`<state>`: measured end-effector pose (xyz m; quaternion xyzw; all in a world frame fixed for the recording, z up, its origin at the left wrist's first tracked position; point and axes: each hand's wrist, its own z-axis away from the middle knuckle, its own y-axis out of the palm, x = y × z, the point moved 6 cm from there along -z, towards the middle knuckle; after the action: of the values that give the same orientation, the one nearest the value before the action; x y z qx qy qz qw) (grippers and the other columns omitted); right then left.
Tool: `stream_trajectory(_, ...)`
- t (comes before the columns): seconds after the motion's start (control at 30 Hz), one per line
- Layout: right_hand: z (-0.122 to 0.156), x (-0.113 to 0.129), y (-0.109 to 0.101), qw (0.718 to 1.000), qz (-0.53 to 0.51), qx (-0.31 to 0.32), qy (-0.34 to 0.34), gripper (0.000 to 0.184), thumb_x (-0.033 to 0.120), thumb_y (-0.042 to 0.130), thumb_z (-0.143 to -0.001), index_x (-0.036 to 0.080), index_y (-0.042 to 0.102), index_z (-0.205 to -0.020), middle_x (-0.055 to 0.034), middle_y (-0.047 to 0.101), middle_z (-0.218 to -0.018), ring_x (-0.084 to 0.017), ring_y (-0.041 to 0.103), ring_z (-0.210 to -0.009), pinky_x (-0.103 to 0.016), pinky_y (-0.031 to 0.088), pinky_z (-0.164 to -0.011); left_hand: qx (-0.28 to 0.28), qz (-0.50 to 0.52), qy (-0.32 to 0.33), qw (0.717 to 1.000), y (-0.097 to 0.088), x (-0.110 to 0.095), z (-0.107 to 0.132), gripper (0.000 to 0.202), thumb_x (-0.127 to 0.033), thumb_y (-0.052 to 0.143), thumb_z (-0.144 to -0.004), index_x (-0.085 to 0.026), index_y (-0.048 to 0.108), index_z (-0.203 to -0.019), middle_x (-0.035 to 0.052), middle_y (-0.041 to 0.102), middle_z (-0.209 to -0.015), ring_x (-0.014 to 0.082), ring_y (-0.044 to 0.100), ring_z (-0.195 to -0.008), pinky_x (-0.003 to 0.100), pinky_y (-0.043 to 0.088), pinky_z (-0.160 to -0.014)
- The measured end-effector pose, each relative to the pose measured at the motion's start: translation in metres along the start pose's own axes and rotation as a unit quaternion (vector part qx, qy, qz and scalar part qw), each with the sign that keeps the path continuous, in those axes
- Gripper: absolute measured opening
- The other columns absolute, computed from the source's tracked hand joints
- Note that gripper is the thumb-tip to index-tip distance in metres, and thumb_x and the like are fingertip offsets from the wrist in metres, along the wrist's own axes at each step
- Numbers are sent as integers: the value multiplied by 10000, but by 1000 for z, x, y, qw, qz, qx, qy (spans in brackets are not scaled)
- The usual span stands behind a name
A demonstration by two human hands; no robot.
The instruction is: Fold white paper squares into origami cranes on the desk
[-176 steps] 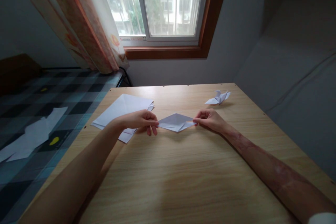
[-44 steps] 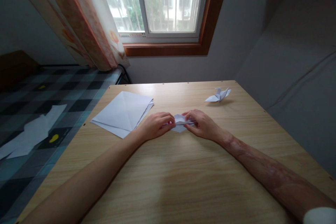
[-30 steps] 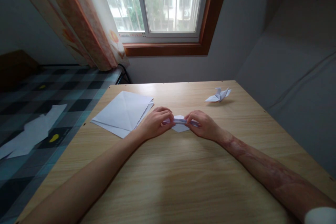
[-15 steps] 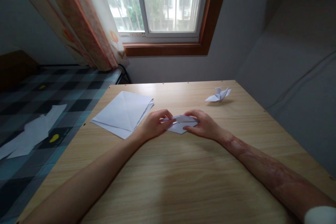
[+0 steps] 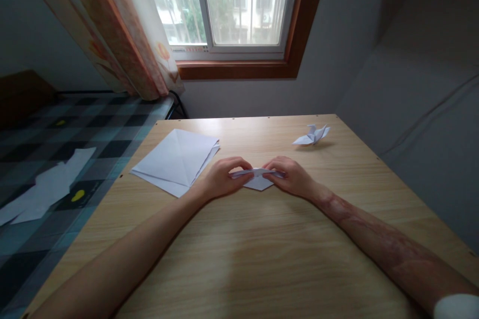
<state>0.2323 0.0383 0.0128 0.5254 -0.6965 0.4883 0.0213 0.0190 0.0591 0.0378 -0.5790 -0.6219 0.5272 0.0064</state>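
A small piece of folded white paper (image 5: 259, 184) is held between my two hands, just above or on the table; I cannot tell which. My left hand (image 5: 229, 177) pinches its left side between thumb and fingers. On the opposite side my right hand (image 5: 289, 175) pinches it the same way. The raised flap runs across between the fingertips, and a pointed lower part faces me. Fingers cover both ends of the paper.
A stack of white paper sheets (image 5: 175, 159) lies on the wooden table (image 5: 262, 254) at the left. A folded paper crane (image 5: 312, 135) stands at the back right. White paper scraps (image 5: 52, 187) rest on the checkered bed (image 5: 123, 122). Beyond is a window (image 5: 243, 5).
Both hands have shifted their hold on the folded paper. The left fingertips have moved right, closer to the right ones, and the upper flap now looks narrower. The crane and stack stay put.
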Motion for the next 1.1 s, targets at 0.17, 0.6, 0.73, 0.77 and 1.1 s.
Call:
stream_trajectory(0.17, 2, 3, -1, 1000, 28, -9, -4, 83, 317, 712, -1068, 257, 765, -1043, -60, 844, -1023, -250, 764, -913, -408, 562, -852, 53, -24, -5, 998, 5, 1, 0, 286, -406, 831, -921, -209, 774, -1121, 69, 799, -1040, 205, 736, -887, 291, 557, -734)
stream_trajectory(0.6, 1, 20, 1, 991, 112, 11, -75, 121, 294, 639, -1114, 264, 743, -1167, -65, 853, -1162, -256, 805, -1021, -425, 570, -939, 52, -124, 77, 988, 12, -2, 0, 289, -409, 812, -950, -254, 767, -1189, 48, 849, -1133, 259, 795, -1040, 406, 558, -956)
stream_trajectory(0.73, 2, 19, 2, 991, 113, 11, -75, 121, 298, 642, -1113, 272, 743, -1174, -64, 849, -1174, -255, 805, -1020, -420, 581, -934, 53, -141, 92, 984, 15, -5, 1, 276, -408, 783, -977, -247, 756, -1200, 54, 849, -1165, 258, 798, -1054, 406, 558, -959)
stream_trajectory(0.77, 2, 18, 2, 991, 110, 11, -72, 123, 306, 647, -1112, 273, 742, -1182, -65, 849, -1170, -255, 805, -1021, -419, 584, -937, 54, -142, 90, 984, 16, -5, 1, 274, -415, 779, -982, -246, 757, -1196, 56, 849, -1165, 257, 798, -1054, 404, 559, -959)
stream_trajectory(1.1, 0, 14, 6, 993, 90, 35, -74, 115, 318, 722, -1058, 291, 737, -1169, -69, 825, -1247, -275, 785, -1080, -445, 593, -947, 46, -125, 95, 987, 17, 4, 3, 193, -399, 758, -1012, -259, 791, -1143, 44, 850, -1179, 235, 803, -1042, 383, 576, -952)
